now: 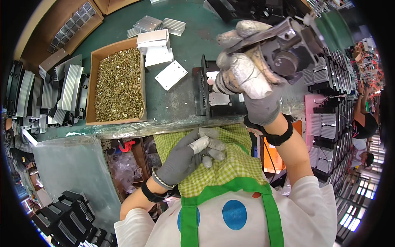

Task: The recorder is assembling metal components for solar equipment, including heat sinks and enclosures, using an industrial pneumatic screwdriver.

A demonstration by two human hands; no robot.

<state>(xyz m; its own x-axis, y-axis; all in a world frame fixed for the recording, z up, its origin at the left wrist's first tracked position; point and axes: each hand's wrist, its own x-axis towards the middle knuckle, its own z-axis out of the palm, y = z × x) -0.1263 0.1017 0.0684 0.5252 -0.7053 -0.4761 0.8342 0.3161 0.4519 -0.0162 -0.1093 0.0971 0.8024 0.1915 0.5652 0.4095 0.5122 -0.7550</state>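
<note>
Head view shows me both gloved hands over a green tabletop (185,45). I take the cardboard box of brass screws (118,84) as my landmark. Well to the right of that box, raised above the tabletop, my right hand (247,80) has its fingers (247,70) wrapped tight around a dark power tool (288,49), its grey glove patched with pale tape. The tool's blocky dark body sticks out to the right of the hand, away from the box. Below the box and a little to its right, off the tabletop edge, my left hand (191,154) rests on a green-checked apron (230,164); its fingers are curled in loosely, and I cannot tell whether they grip anything small. Between the box and my right hand lies a black finned housing (218,96) flat on the tabletop, with a pale plate set in it. Just right of the box's top corner sits a stack of silver aluminium blocks (155,47), and a single white square plate (171,75) lies just below them. Beyond the box's upper right, ribbed silver heat sinks (158,25) lie on the tabletop. Left of the box, curved silver and dark finned parts (49,92) stand packed together. Far right of the box, past my right hand, more dark finned heat sinks (329,74) are stacked.
</note>
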